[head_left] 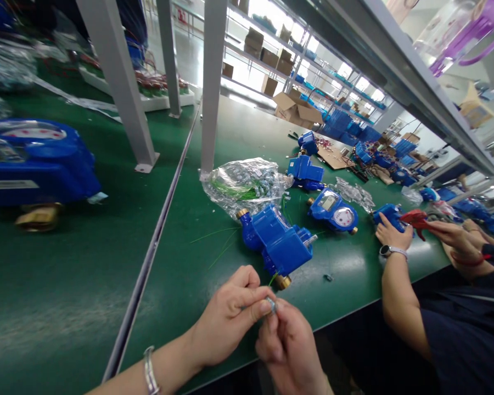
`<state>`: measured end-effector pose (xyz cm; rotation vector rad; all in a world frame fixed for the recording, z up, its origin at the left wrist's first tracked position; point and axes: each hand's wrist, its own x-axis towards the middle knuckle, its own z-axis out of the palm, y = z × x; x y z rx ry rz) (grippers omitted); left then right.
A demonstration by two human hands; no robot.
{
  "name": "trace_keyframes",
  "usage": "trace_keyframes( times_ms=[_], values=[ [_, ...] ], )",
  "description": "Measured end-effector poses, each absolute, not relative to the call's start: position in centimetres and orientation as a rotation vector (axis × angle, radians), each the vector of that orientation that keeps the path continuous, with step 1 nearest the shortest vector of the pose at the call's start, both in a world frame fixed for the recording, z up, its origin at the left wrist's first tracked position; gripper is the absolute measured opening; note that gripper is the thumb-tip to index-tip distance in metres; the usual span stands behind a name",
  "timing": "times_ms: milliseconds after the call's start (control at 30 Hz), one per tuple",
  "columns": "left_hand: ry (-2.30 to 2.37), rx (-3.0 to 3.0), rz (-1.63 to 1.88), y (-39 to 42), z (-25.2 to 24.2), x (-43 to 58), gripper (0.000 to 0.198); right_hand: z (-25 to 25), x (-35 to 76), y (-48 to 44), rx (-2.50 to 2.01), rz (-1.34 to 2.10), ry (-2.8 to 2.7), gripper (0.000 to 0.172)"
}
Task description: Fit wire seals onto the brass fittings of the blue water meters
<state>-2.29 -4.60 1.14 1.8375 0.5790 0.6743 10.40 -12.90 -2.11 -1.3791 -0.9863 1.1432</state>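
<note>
Between the fingertips of both hands is a small clear seal [270, 303] with a green wire running up toward the nearest blue water meter [286, 249]. My left hand [230, 315] pinches it from the left with thumb and forefinger. My right hand [288, 337] grips it from the lower right, fingers curled. The meter lies just beyond them on the green table, its brass ends at upper left and lower right. Behind it, a plastic bag [247, 184] contains several seals with green wires. Two loose green wires stretch left of the meter.
More blue meters [333, 209] sit along the table, and a large one [37, 159] stands at left. Grey posts [213, 82] rise from the tabletop. A co-worker's hand [393, 233] steadies a meter while another hand holds red pliers [415, 219]. Cardboard boxes [298, 109] stand behind.
</note>
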Motion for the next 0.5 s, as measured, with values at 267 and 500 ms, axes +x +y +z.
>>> trace_keyframes(
  times_ms=[267, 500],
  values=[
    [0.593, 1.749, 0.701, -4.6, 0.8, -2.1, 0.036, -3.7, 10.9, -12.5, -1.454, -0.23, -1.66, 0.02],
    [0.637, 1.783, 0.685, -4.7, 1.2, -2.1, 0.037, -3.7, 11.0, -12.6, -1.479, -0.216, -1.637, 0.018]
  ],
)
